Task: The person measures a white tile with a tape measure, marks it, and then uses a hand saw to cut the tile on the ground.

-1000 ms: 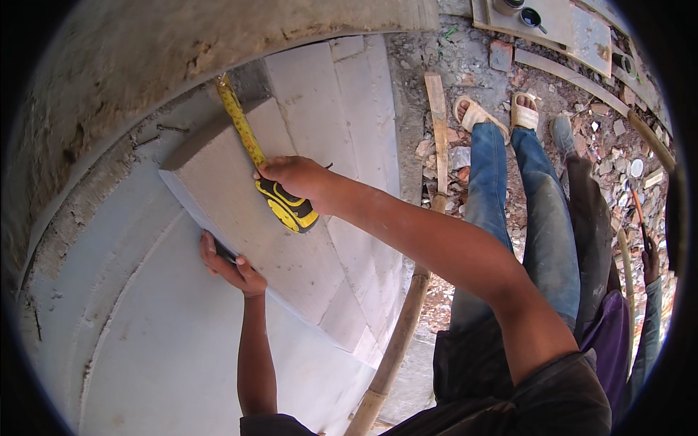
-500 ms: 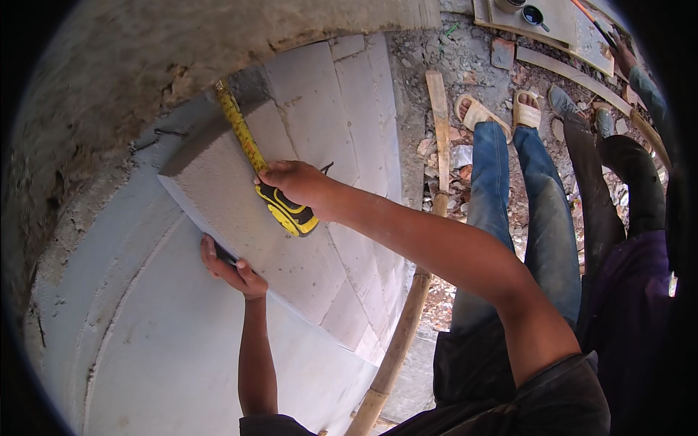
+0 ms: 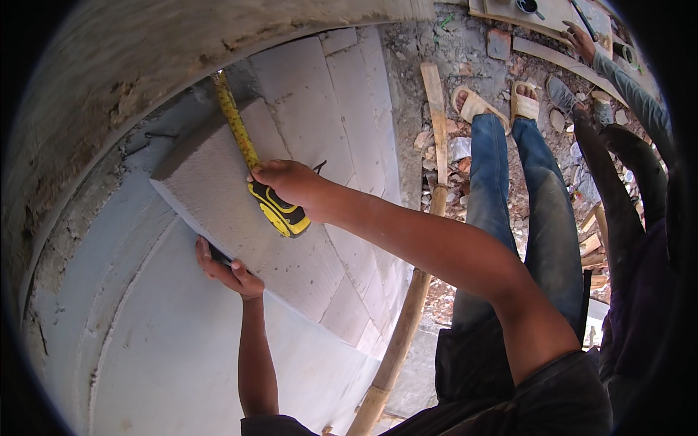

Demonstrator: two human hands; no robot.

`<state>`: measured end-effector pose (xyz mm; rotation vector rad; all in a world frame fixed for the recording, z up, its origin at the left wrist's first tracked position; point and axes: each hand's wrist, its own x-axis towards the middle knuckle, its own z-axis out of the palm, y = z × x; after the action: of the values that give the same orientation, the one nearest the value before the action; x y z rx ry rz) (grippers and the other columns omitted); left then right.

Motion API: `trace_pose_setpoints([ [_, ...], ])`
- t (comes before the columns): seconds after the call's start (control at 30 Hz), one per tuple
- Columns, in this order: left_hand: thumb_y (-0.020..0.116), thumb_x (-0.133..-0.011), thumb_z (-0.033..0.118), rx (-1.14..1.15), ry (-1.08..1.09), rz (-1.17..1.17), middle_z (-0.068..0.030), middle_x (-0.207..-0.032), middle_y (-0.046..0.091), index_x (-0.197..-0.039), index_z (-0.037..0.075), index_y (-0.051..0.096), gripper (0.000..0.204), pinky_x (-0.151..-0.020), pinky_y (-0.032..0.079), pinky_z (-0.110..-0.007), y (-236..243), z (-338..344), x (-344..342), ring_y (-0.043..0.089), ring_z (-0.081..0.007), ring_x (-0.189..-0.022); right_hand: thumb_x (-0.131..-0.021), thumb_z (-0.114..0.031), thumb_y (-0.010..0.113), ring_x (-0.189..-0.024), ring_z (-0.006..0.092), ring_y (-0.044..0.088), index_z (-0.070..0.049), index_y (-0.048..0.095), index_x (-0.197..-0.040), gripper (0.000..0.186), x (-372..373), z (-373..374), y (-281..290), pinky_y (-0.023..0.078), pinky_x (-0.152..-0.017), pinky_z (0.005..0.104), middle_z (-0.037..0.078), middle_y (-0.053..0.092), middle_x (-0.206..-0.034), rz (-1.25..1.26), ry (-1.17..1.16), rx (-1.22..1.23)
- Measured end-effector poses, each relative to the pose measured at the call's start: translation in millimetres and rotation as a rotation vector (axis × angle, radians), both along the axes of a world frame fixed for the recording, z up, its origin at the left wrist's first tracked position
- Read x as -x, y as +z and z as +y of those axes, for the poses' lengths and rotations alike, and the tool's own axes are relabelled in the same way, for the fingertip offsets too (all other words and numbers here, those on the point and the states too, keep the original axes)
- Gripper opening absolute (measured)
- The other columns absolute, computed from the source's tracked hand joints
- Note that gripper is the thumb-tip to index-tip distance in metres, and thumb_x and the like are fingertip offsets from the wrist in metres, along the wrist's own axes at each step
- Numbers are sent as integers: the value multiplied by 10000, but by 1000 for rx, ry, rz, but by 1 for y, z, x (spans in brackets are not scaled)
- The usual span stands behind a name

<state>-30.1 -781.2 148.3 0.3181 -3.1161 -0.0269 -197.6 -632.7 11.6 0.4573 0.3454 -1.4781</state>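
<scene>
My right hand (image 3: 292, 187) is closed round a yellow-and-black tape measure (image 3: 280, 216). Its yellow blade (image 3: 235, 123) is drawn out across the pale block wall (image 3: 218, 190) and reaches the rough concrete (image 3: 174, 54) at upper left. The blade's far tip is too small to make out. Lower down, my left hand (image 3: 229, 272) is at the wall's end edge. Its fingers curl round a flat dark object (image 3: 219, 254), mostly hidden by the hand, whose kind I cannot tell.
A bamboo pole (image 3: 396, 345) runs beside the wall, with a wooden stick (image 3: 435, 98) above it. Rubble and a brick (image 3: 499, 43) lie on the ground. At right stands a co-worker, whose hand (image 3: 579, 40) reaches over a board (image 3: 542, 18). A bent wire (image 3: 320, 166) pokes from the wall.
The view has shifted slightly; both my hands keep their places at the wall and the tape stays drawn out. The co-worker's hand has moved left over the board, apart from the stick-like tool.
</scene>
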Motion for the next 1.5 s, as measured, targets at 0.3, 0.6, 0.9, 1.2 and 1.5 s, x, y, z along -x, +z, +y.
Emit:
trace_pose_setpoints([
  [0.3,335,-1036,514,0,30,-20,-242,-1467,413,-1512,20,279,689,-1082,302,-576,2,3,1,388,-430,-1343,-1034,-380,540,-803,133,619,-149,660,-1068,262,2,1,-3,532,-698,321,26,649,-956,49,39,28],
  [0.6,317,-1028,554,-52,84,-9,-252,-1465,381,-1465,-39,334,737,-1081,308,-567,0,5,2,380,-405,-1356,-1027,-378,550,-792,123,617,-139,668,-1076,271,-1,0,-6,526,-687,314,28,655,-946,72,6,31],
  [0.9,311,-1026,562,-55,86,-12,-256,-1457,384,-1471,-14,330,727,-1063,323,-565,-1,3,2,389,-403,-1347,-1027,-387,548,-787,115,616,-149,670,-1073,271,1,1,-5,522,-683,305,24,651,-930,75,32,29],
  [1.2,337,-1028,532,-14,78,1,-262,-1454,394,-1446,-53,344,719,-1077,294,-568,0,7,2,386,-410,-1343,-996,-360,559,-816,161,616,-160,701,-1061,254,-8,1,-16,507,-714,352,52,657,-946,1,-11,56],
  [1.5,339,-1032,547,6,89,72,-248,-1461,433,-1404,-54,408,709,-1096,225,-539,-7,6,1,402,-415,-1357,-955,-401,530,-992,370,645,-71,701,-1065,388,-38,186,-112,497,-882,454,200,677,-1039,893,437,-251],
])
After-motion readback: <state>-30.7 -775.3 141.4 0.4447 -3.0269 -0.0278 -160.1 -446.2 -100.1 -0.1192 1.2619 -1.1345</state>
